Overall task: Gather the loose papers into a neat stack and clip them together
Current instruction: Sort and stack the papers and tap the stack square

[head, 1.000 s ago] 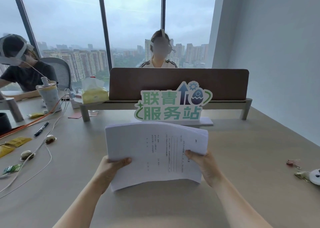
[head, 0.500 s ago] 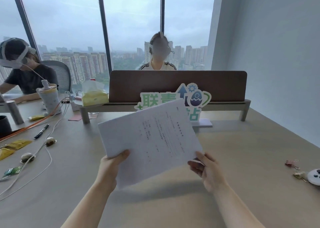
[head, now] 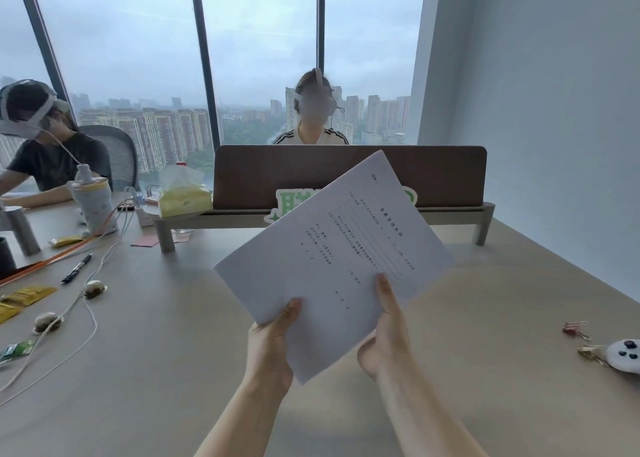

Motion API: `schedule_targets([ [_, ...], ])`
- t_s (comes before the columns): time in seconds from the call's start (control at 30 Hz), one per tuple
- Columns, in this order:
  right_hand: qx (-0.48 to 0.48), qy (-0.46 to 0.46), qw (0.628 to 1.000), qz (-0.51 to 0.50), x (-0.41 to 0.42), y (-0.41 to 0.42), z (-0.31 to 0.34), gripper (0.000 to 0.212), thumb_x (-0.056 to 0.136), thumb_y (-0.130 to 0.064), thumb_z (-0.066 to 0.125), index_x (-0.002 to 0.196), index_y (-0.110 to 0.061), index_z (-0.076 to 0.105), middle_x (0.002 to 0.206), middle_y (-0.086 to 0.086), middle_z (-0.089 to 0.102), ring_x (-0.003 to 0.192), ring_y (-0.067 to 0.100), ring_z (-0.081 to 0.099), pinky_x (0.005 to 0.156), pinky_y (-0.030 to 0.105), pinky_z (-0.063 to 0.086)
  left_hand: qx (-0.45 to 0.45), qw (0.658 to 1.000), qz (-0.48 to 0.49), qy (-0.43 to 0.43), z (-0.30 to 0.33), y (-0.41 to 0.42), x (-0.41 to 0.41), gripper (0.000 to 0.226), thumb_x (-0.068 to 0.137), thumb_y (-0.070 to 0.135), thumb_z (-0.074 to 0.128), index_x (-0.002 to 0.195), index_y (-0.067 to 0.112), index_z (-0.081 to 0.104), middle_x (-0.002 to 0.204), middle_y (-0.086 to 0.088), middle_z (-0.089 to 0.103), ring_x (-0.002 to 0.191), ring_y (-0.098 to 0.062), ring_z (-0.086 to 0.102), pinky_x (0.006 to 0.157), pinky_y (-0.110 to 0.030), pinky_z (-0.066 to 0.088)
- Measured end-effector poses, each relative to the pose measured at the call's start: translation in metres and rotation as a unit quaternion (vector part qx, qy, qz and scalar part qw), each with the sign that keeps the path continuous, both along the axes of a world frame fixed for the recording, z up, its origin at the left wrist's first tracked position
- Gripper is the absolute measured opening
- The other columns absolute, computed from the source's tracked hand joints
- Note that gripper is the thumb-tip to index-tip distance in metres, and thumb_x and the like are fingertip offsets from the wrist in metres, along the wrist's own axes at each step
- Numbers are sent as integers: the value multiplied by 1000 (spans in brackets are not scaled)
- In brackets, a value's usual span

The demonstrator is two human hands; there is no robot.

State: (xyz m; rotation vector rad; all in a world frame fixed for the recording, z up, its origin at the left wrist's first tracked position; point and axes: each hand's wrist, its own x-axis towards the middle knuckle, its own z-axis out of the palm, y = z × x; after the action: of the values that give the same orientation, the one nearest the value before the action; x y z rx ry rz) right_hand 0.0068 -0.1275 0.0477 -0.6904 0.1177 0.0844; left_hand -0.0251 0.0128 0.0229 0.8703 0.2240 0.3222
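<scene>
Now paper stack (head: 332, 248) tilted above table, left hand (head: 270, 349) and right hand (head: 384, 338) gripping its near corner

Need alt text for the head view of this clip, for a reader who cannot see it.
Both hands hold a tilted stack of printed papers above a beige table: left hand at its near-left edge, right hand at its near edge. Binder clips lie far right; two people wearing headsets sit beyond.

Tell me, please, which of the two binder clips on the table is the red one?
The red binder clip is the one farther from the white controller; the gold binder clip lies right against it, nearer the camera.
</scene>
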Motion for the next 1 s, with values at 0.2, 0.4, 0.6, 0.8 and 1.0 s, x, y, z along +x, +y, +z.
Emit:
schedule_targets([
  [0.2, -41, -52, 996, -59, -1, -9, 6, 31, 91, -6, 63, 121, -13, 67, 114, 4, 74, 106, 24, 70, 93, 44, 54, 10, 1000, -21, 0, 1, 0, -6, 41, 66, 14, 79, 105, 6, 71, 106, -14, 74, 91, -32, 71, 83, -47, 56],
  [0.4, -141, -69, 984, -86, 7, -25, 12, 14, 89, -6, 65, 97, -12, 76, 99, 4, 78, 93, 23, 73, 78, 37, 56, 12, 1000, 0, -12, 8, 29, -3, 22, 86, 13, 63, 108, 12, 67, 96, -6, 75, 84, -23, 70, 67, -30, 59],
  [0.6, -234, -100, 966, -49, 16, -49, 20, 18, 87, -2, 67, 102, -8, 75, 103, 9, 77, 98, 32, 71, 90, 46, 55, 238, 965, -114, -4, 22, 76, 2, 62, 46, 33, 92, 104, 19, 74, 95, -5, 76, 77, -17, 70, 63, -26, 55],
  [0.8, -336, -185, 924, -16, 11, -39, 34, 22, 86, 6, 66, 90, -13, 76, 91, 2, 78, 87, 21, 72, 91, 47, 54, 280, 952, -116, -28, 37, 54, 8, 49, 53, 20, 87, 98, 6, 74, 98, -16, 75, 81, -28, 72, 67, -35, 59],
  [1.0, -353, -212, 909, -60, 10, -28, 45, 16, 86, -7, 70, 82, -21, 79, 85, -1, 77, 83, 23, 71, 76, 41, 56, 294, 952, 55, -64, 45, 26, 9, 11, 78, 4, 76, 74, 14, 73, 69, 3, 75, 59, -10, 67, 54, -25, 55],
])
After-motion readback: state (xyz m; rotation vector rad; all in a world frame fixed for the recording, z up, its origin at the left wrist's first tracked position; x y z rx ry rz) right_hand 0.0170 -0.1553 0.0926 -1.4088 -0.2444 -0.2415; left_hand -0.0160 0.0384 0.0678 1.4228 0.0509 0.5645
